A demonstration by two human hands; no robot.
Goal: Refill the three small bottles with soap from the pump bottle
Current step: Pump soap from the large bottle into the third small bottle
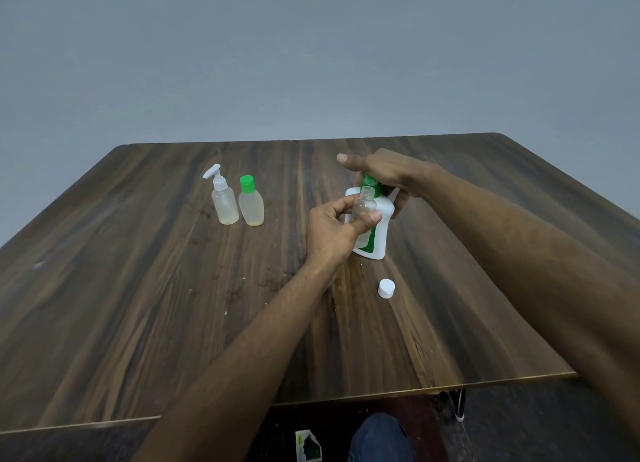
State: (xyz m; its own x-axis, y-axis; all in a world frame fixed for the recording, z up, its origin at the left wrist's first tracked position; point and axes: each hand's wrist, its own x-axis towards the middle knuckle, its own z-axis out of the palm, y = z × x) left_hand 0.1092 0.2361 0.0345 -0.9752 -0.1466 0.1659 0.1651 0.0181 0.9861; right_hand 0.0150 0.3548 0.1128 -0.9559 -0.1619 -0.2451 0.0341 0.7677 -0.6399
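Note:
A white pump bottle [379, 233] with a green pump head stands right of the table's middle. My right hand [384, 172] lies on top of the pump head, thumb stretched out to the left, fingers curled down behind the bottle. My left hand [332, 231] pinches a small clear uncapped bottle [365, 207] and holds its mouth just under the green spout. Two other small bottles stand to the left: one with a white pump top [223, 198] and one with a green cap [251, 203], both holding some pale liquid.
A loose white cap [386, 288] lies on the dark wooden table [138, 288] in front of the pump bottle. Specks and smears mark the tabletop. Below the table's near edge I see a knee in blue jeans [379, 437] and a scrap on the floor.

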